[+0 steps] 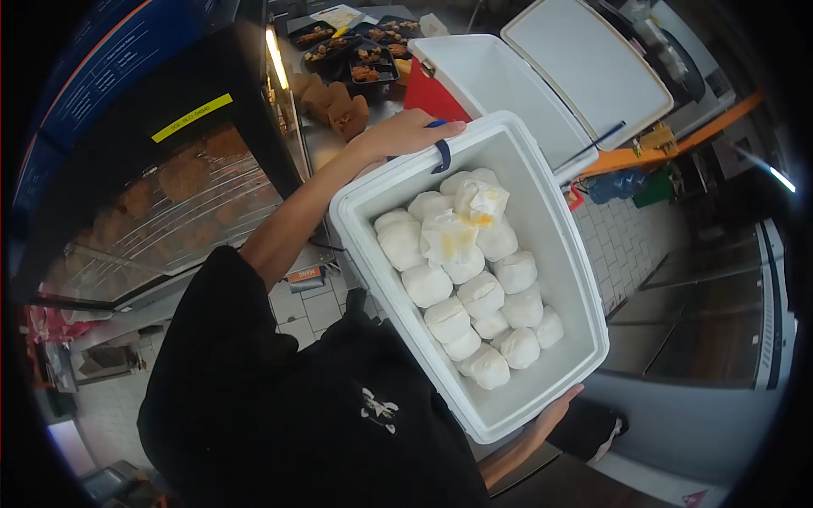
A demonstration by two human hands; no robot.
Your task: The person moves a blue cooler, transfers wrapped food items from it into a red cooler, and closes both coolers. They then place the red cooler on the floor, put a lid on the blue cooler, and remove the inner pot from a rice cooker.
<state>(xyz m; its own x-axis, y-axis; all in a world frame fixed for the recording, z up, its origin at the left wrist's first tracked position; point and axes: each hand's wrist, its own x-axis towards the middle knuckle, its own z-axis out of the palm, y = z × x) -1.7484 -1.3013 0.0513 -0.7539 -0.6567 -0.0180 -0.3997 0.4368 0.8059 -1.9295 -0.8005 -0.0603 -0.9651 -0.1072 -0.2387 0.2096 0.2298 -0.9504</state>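
A white cooler box [349,222], lidless and tilted, is held up in front of my body between both hands. My left hand [413,134] is closed over its upper rim, beside a dark blue curved clip [442,156] hooked on that edge. At the lower right corner my right hand [555,415] supports the box from outside; most of its fingers are hidden behind the wall. Inside lie several round bundles wrapped in white paper [481,293]. A crumpled white wrapper [449,239] with yellow stains lies on top of them.
Behind stands another white-lined, red-sided cooler [436,91] with its lid [584,59] open. Black trays of food [373,63] and brown cartons [339,108] sit on a counter. A glass display cabinet [169,203] is at left, an orange rail [720,123] at right.
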